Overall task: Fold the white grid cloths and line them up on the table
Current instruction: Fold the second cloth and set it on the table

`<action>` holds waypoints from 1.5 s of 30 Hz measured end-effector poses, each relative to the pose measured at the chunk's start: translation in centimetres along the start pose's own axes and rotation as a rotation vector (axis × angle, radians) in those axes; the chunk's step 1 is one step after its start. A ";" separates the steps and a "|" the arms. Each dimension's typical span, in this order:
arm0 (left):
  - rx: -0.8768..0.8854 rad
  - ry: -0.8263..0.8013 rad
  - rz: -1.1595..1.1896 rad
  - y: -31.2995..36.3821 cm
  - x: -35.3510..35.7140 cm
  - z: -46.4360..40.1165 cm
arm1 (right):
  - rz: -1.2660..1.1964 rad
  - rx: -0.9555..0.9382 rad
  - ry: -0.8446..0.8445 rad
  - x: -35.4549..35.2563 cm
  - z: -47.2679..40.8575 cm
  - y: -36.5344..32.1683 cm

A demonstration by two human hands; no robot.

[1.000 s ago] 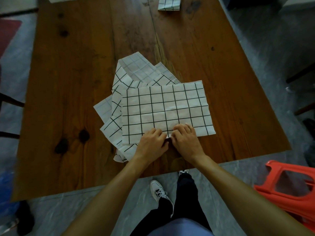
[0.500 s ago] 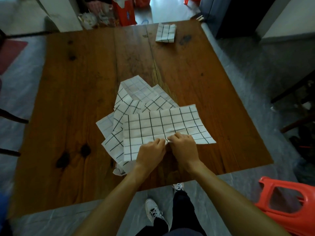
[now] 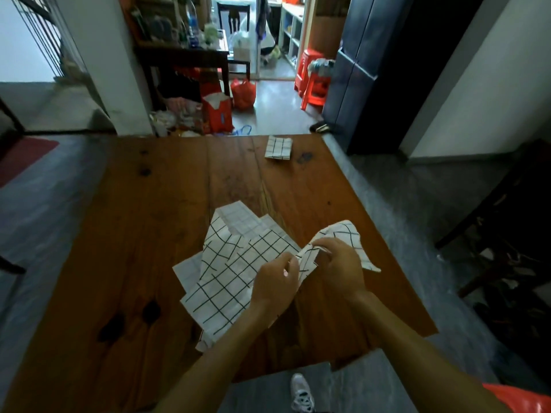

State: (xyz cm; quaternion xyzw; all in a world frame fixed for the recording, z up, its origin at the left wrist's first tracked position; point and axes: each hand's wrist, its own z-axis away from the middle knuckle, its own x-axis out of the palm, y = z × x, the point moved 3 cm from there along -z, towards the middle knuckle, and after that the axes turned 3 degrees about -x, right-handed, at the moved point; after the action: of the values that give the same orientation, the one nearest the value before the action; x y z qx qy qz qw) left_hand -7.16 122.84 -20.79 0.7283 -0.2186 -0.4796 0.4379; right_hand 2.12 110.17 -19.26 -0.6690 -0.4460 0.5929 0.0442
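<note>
A loose pile of white grid cloths (image 3: 226, 263) lies near the front middle of the wooden table (image 3: 134, 234). My right hand (image 3: 340, 269) grips one white grid cloth (image 3: 343, 236), lifted off the pile and bunched, with a corner hanging to the right. My left hand (image 3: 275, 286) pinches the same cloth at its near edge, right beside the right hand. One folded grid cloth (image 3: 278, 147) sits flat at the table's far edge.
An orange plastic stool (image 3: 524, 397) stands at the lower right by the table's corner. A dark chair (image 3: 507, 228) stands to the right. Bags, red stools and a dark cabinet lie beyond the table's far edge.
The top cloth lay flat on the pile with both hands at its near edge; both hands have now lifted it and gathered it toward the right. The camera has tilted up.
</note>
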 end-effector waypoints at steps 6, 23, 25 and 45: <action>-0.238 0.014 -0.005 -0.5 -1.5 -2.8 | -0.197 -0.169 -0.037 -2.9 -1.3 -0.4; -0.961 -0.152 0.805 1.0 8.9 -3.5 | -0.410 -0.218 -0.045 -11.2 -5.1 11.9; -0.968 -0.028 0.741 0.7 9.2 -4.5 | -0.310 -0.229 -0.066 -11.7 -5.1 13.8; -0.225 0.106 0.061 4.2 5.8 -10.5 | -0.269 -0.252 -0.024 -11.6 -10.3 9.5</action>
State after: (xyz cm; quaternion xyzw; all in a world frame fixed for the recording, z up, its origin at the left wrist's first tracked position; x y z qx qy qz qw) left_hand 5.26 120.83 -18.50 0.6921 -0.1618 -0.4483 0.5421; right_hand 17.02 101.76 -13.05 -0.5966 -0.6027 0.5290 0.0335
